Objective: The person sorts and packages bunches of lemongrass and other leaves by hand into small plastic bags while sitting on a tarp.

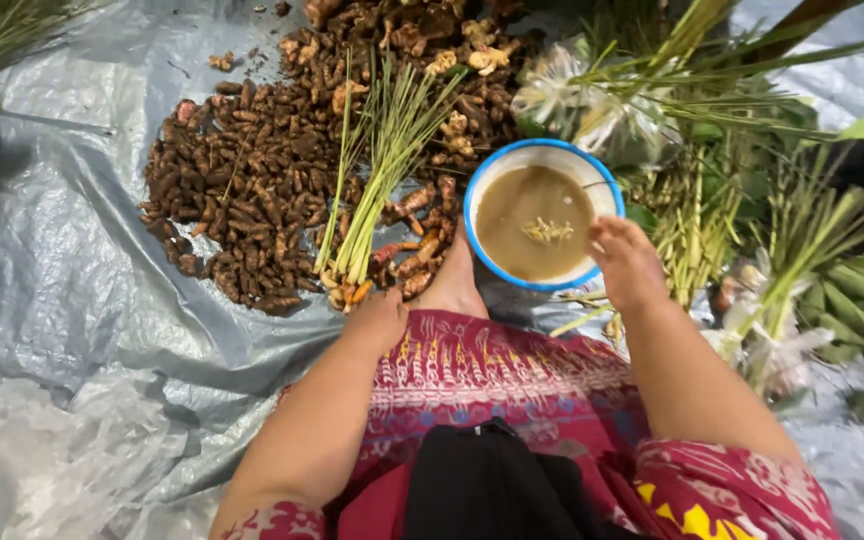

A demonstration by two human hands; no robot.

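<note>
Over a grey plastic tarpaulin (82,300) spread on the ground, you sit with your right hand (624,262) at the near right rim of a round, blue-rimmed white enamel bowl (542,215) of murky brown water. The fingers are loosely curled and empty as far as can be seen, and a small clump of pale roots (547,232) floats just left of them, within the bowl. Your left hand (380,318) rests on the tarpaulin by your knee, knuckles down and fingers tucked under, so you cannot tell whether its grip holds anything. It lies just below the cut ends of a bundle of green lemongrass stalks (377,170), whose long axis runs straight away from you, root ends nearest that hand. Orange turmeric fingers (412,255) sit between the bundle and the bowl. The right hand is clearly nearer the bowl, the left nearer the stalks and the heap of dark brown rhizomes (242,190).
</note>
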